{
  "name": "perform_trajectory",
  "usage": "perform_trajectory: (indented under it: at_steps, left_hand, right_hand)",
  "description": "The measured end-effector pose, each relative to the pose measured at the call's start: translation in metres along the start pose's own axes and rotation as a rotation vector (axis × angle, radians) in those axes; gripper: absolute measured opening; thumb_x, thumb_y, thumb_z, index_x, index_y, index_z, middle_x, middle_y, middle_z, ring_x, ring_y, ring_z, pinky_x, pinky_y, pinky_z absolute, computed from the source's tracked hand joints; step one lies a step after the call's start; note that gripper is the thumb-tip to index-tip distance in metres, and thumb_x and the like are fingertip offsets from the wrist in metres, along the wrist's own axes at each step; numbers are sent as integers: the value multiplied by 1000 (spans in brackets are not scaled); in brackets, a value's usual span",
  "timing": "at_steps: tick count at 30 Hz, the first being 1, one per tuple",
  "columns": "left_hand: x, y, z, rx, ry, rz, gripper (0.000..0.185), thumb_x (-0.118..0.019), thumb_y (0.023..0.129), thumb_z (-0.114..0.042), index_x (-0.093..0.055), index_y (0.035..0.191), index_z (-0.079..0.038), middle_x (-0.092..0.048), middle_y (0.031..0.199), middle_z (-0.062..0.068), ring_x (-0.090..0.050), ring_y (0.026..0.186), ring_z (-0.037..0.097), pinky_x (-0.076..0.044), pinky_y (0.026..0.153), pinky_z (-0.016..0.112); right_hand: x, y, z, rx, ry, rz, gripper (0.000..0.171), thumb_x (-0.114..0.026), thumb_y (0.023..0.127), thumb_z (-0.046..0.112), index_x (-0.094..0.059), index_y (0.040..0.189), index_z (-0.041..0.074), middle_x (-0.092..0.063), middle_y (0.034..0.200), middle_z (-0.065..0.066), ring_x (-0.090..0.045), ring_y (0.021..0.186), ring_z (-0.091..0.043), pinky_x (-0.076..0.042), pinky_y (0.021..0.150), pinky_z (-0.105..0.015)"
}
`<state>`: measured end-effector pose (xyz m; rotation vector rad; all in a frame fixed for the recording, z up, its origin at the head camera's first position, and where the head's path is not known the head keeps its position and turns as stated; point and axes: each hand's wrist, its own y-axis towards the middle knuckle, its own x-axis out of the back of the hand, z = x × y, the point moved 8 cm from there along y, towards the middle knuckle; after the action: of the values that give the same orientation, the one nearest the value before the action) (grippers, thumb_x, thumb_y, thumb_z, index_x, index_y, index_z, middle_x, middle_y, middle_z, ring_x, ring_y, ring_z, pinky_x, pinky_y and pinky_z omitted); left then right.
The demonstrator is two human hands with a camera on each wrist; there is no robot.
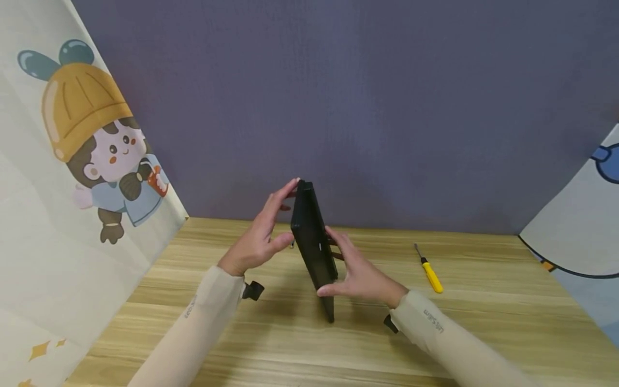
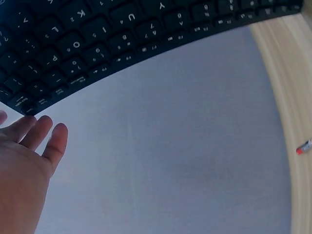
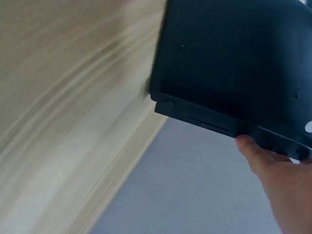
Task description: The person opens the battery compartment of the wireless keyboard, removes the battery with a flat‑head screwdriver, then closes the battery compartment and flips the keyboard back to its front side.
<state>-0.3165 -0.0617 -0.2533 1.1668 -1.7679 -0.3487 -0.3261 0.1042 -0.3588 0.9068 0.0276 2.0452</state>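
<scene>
A black keyboard (image 1: 311, 242) stands tilted on edge above the table between both hands. Its keys (image 2: 102, 48) face the left wrist camera, and its plain underside (image 3: 229, 58) with small screws shows in the right wrist view. My right hand (image 1: 360, 269) grips it along its edge, thumb on the near side and fingers partly hidden behind. The left hand (image 1: 261, 239) is at its upper end, with extended fingertips (image 2: 43, 124) touching a corner and the thumb held apart from the fingers.
A yellow-handled screwdriver (image 1: 432, 275) lies on the wood-grain table (image 1: 488, 317) to the right. Behind the keyboard lies a small silver piece with a red end (image 2: 303, 147). A grey-blue panel (image 1: 338, 107) closes off the back, and a cartoon-printed sheet (image 1: 43, 215) hangs at left.
</scene>
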Motion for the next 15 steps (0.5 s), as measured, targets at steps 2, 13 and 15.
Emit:
perform_trajectory:
  at_steps: [2,13,15]
  left_hand:
    - [-3,3,-2,-6,5,-2,97,-41,92,-75,-15,160,-9,-28,160,6,-32,140,25,-37,105,55]
    - [-24,9,0,26,-40,38,102,-42,90,-77,-6,161,-14,-23,161,9,-34,140,26,-39,107,49]
    - [-27,9,2,36,-48,44,103,-43,90,-77,-5,161,-14,-23,161,10,-34,140,27,-39,107,51]
  right_hand:
    - [-2,1,1,21,45,5,125,-93,69,35,-8,161,28,-24,156,-5,-33,142,-27,-41,108,-49]
    - [-1,0,-1,-19,-27,56,125,-87,75,43,3,160,35,-11,164,-5,-29,145,-33,-39,109,-52]
    - [3,0,-1,-23,-36,55,123,-85,76,45,4,159,36,-9,165,-3,-29,145,-31,-38,110,-51]
